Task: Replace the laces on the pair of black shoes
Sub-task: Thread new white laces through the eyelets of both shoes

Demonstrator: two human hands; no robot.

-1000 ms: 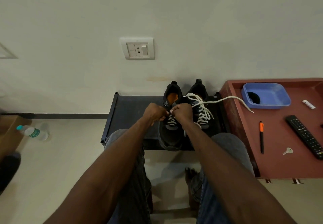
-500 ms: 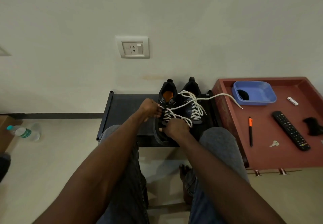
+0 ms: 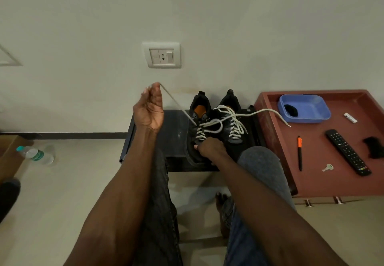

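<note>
Two black shoes stand side by side on a low black stand [image 3: 174, 128] against the wall. The left shoe [image 3: 197, 120] and the right shoe [image 3: 230, 120] both carry white laces. My left hand [image 3: 149, 107] is raised up and to the left, pinching one end of the left shoe's white lace [image 3: 176, 103], which runs taut down to the eyelets. My right hand [image 3: 209, 147] grips the toe of the left shoe and holds it down. A loose lace end [image 3: 272, 113] trails right onto the red table.
A red tray-topped table [image 3: 322, 178] stands to the right with a blue tub [image 3: 305, 107], an orange-capped pen [image 3: 299, 153], a remote [image 3: 349, 151] and a key [image 3: 328, 167]. A water bottle [image 3: 35, 155] lies on the floor at left. My knees sit just below the stand.
My left hand has lifted up and leftward from the shoe, drawing the lace end out taut. My right hand dropped from the eyelets to the toe of the left shoe.
</note>
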